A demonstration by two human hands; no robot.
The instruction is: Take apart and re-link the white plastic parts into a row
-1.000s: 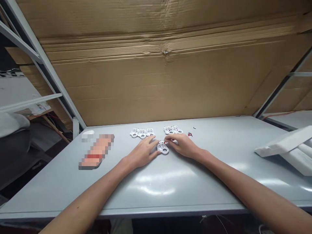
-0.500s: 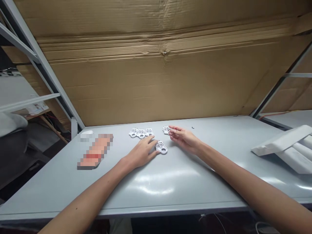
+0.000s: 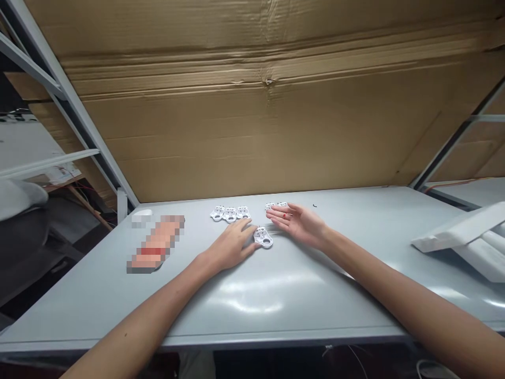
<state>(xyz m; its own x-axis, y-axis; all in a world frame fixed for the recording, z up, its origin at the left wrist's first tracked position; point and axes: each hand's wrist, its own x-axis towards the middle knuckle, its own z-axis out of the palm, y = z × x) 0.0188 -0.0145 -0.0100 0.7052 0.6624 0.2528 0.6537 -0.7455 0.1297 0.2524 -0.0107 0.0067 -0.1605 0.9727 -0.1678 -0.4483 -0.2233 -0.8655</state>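
One tiny red pc is lying on the wide-open R hand, poss. slipping off if tilted, while L hand is holding a white bracket.

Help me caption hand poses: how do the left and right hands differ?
Pose: the left hand is palm down, its back showing; the right hand shows its palm.
Contents: the left hand has its thumb and index finger at the near white part, grip unclear; the right hand bears a small red piece on its open fingers.
Shared: both are bare and over the grey table.
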